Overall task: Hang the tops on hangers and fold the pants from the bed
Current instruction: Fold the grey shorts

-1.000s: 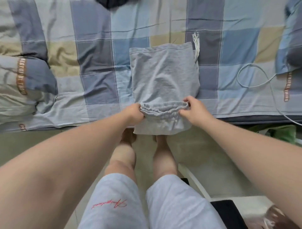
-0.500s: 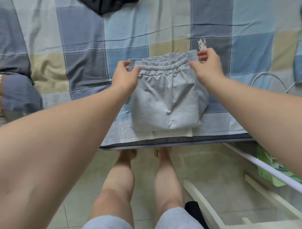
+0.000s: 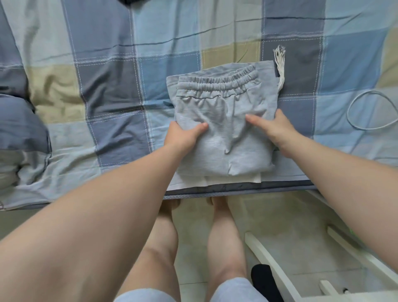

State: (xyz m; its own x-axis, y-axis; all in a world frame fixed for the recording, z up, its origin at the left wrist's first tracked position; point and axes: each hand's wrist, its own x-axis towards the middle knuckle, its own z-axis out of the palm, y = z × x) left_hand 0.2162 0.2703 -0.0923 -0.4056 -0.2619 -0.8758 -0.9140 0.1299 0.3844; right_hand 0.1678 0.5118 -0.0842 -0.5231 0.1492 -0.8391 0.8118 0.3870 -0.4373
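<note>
Grey pants (image 3: 224, 107) lie folded into a compact block near the bed's front edge, elastic waistband on top at the far side, a white drawstring (image 3: 280, 64) sticking out at the right. A white folded garment (image 3: 232, 180) peeks out beneath the near edge. My left hand (image 3: 183, 134) grips the block's left side, thumb on top and fingers under the fabric. My right hand (image 3: 277, 129) grips the right side the same way, thumb lying on top.
The bed has a blue, grey and beige checked cover (image 3: 120, 90). A pale cable loop (image 3: 372, 110) lies at the right. A dark garment (image 3: 133, 1) shows at the top edge. A white rack frame (image 3: 269, 258) stands on the tiled floor.
The waistband end was lifted from the near edge and folded over to the far side. Both hands then let it go and came back to grip the block's sides.
</note>
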